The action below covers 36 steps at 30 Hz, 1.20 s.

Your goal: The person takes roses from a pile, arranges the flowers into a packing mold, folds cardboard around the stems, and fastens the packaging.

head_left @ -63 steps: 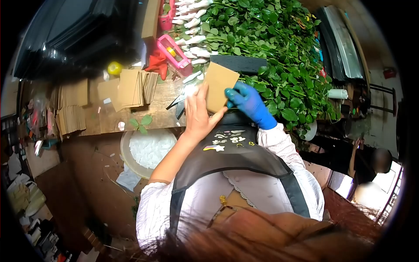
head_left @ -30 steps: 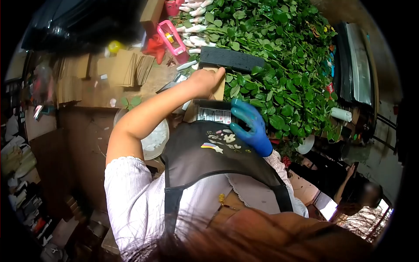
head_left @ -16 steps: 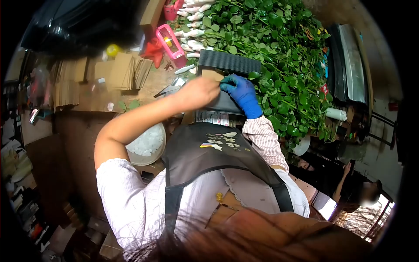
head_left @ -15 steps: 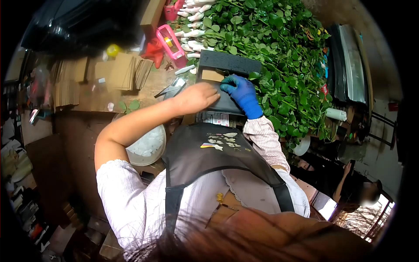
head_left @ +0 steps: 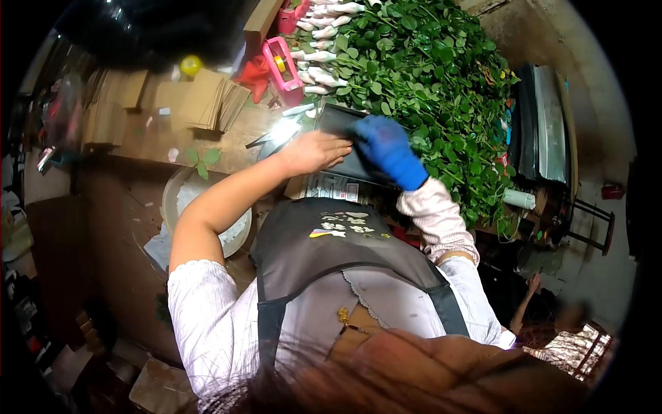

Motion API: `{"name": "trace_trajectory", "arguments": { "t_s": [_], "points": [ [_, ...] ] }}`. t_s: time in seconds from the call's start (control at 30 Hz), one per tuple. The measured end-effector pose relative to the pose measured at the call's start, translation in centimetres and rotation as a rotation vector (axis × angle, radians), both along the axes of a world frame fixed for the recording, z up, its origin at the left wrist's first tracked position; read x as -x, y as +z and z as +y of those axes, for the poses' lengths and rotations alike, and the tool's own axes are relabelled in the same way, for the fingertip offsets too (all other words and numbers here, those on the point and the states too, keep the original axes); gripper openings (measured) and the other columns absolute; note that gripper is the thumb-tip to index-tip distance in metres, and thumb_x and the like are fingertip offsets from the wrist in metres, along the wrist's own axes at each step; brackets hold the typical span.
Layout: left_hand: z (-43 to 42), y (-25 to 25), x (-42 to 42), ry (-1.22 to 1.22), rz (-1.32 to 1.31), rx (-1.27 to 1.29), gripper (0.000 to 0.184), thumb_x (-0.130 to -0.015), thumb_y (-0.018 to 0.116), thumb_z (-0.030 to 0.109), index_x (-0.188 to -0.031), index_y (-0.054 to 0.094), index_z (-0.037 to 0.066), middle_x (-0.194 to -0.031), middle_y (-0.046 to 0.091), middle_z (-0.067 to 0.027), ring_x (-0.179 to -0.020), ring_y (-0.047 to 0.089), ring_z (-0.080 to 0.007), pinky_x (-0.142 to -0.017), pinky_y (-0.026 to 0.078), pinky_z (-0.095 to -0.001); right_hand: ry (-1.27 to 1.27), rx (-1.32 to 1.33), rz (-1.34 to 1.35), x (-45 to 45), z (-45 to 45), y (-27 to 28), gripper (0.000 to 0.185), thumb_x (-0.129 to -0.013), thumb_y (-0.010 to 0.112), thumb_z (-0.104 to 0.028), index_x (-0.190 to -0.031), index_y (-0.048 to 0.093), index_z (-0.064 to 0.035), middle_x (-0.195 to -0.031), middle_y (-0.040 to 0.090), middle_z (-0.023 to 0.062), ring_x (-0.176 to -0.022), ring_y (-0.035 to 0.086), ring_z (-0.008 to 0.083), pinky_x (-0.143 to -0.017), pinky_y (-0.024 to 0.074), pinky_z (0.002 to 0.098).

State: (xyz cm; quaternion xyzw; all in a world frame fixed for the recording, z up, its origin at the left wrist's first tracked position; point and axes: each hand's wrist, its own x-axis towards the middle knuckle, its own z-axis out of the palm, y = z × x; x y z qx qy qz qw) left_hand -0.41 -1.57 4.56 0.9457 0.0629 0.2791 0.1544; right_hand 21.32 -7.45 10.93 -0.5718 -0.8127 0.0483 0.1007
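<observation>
A black sheet [head_left: 352,164] lies folded on the bench edge in front of my apron, its upper flap raised and smeared by motion. My left hand [head_left: 314,152], bare, rests on it from the left with the fingers stretched out flat. At the right side of the sheet, my right hand [head_left: 389,150] in a blue glove has its fingers bent round the flap; the fingertips are blurred. The cardboard piece is hidden. Just left of the sheet lie metal scissors [head_left: 270,140], partly lost in glare.
Leafy green stems [head_left: 427,83] with white-wrapped ends lie at the right. A pink tape dispenser [head_left: 283,69], cardboard pieces [head_left: 203,100] and a yellow ball [head_left: 190,65] sit at the left. Below is a tub [head_left: 172,200] of white pieces. Another person's arm [head_left: 525,303] shows lower right.
The cardboard went from my hands onto the black sheet and is now covered. The ribbed flap has come down towards me. My gloved hand has moved slightly right; the view has shifted a little.
</observation>
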Motion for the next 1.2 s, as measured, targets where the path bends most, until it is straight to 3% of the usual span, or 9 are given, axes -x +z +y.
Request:
{"name": "trace_trajectory", "arguments": {
  "t_s": [0.07,0.2,0.33,0.37,0.47,0.77,0.87,1.0,1.2],
  "points": [
    [-0.4,-0.2,0.3,0.009,0.098,0.098,0.023,-0.086,0.071,0.016,-0.109,0.073,0.010,-0.110,0.073,-0.0024,-0.100,0.069,-0.0195,-0.086,0.054,-0.0369,-0.146,0.233,-0.211,2.6,-1.4,-0.4,0.030,-0.085,0.064,-0.016,-0.115,0.063,-0.0192,-0.099,0.068,0.0098,-0.089,0.065,0.0311,-0.075,0.0528,0.0430],
    [-0.9,-0.5,0.5,0.086,-0.089,-0.020,0.018,-0.082,0.076,0.018,-0.098,0.073,0.012,-0.095,0.072,0.0001,-0.081,0.067,-0.0165,-0.075,0.048,-0.0326,-0.119,0.127,-0.330,2.8,-2.9,-3.0,0.039,-0.089,0.056,-0.012,-0.128,0.057,-0.0150,-0.115,0.065,0.0089,-0.090,0.065,0.0286,-0.073,0.0525,0.0412],
    [-3.6,-3.4,4.3,0.468,-0.214,0.182,0.027,-0.082,0.074,0.015,-0.107,0.068,0.010,-0.113,0.065,-0.0077,-0.102,0.060,-0.0282,-0.088,0.043,-0.0406,-0.139,0.186,-0.559,5.4,-4.5,-2.3,0.049,-0.091,0.054,-0.015,-0.138,0.050,-0.0075,-0.134,0.052,0.0110,-0.096,0.062,0.0233,-0.074,0.0516,0.0397],
    [-4.0,-5.8,5.1,0.650,-0.183,0.179,0.047,-0.080,0.075,0.015,-0.124,0.060,0.007,-0.120,0.059,-0.0143,-0.113,0.053,-0.0356,-0.095,0.040,-0.0459,-0.149,0.231,-0.579,5.8,-4.6,-1.9,0.049,-0.091,0.054,-0.014,-0.139,0.049,-0.0077,-0.138,0.050,0.0118,-0.097,0.061,0.0229,-0.075,0.0518,0.0394],
    [-4.1,-9.5,6.8,1.076,0.229,0.031,0.066,-0.077,0.078,0.019,-0.135,0.052,0.004,-0.118,0.056,-0.0185,-0.114,0.052,-0.0378,-0.097,0.039,-0.0495,-0.173,0.281,-0.584,6.5,-4.6,-1.1,0.051,-0.090,0.055,-0.012,-0.140,0.048,-0.0066,-0.143,0.048,0.0131,-0.099,0.062,0.0230,-0.075,0.0538,0.0375],
    [0.3,-8.2,10.2,0.790,0.688,0.386,0.084,-0.068,0.081,0.027,-0.138,0.045,-0.002,-0.109,0.059,-0.0225,-0.101,0.058,-0.0412,-0.091,0.047,-0.0466,-0.197,0.222,-0.520,6.4,-5.0,-1.5,0.054,-0.087,0.057,-0.010,-0.140,0.047,-0.0056,-0.144,0.047,0.0136,-0.104,0.062,0.0237,-0.081,0.0544,0.0376],
    [0.3,-5.9,10.2,0.845,0.546,0.864,0.078,-0.070,0.073,0.021,-0.138,0.043,-0.005,-0.113,0.062,-0.0256,-0.102,0.062,-0.0400,-0.090,0.051,-0.0406,-0.207,0.243,-0.508,6.5,-4.8,-1.3,0.054,-0.089,0.056,-0.010,-0.141,0.046,-0.0040,-0.145,0.046,0.0150,-0.106,0.059,0.0241,-0.084,0.0522,0.0371],
    [1.2,-2.5,8.9,0.494,0.303,1.339,0.071,-0.073,0.066,0.010,-0.139,0.043,-0.002,-0.118,0.062,-0.0228,-0.108,0.062,-0.0305,-0.095,0.048,-0.0345,-0.215,0.293,-0.513,6.9,-4.8,-1.0,0.054,-0.090,0.055,-0.010,-0.142,0.044,-0.0028,-0.145,0.045,0.0159,-0.107,0.058,0.0246,-0.087,0.0513,0.0377],
    [3.4,1.3,8.3,0.305,0.482,1.178,0.064,-0.074,0.061,0.004,-0.137,0.048,0.008,-0.118,0.064,-0.0208,-0.112,0.061,-0.0340,-0.096,0.047,-0.0372,-0.208,0.276,-0.566,6.7,-4.8,-1.4,0.057,-0.087,0.056,-0.009,-0.143,0.045,-0.0068,-0.147,0.045,0.0139,-0.108,0.060,0.0240,-0.082,0.0535,0.0376]
  ]
}}
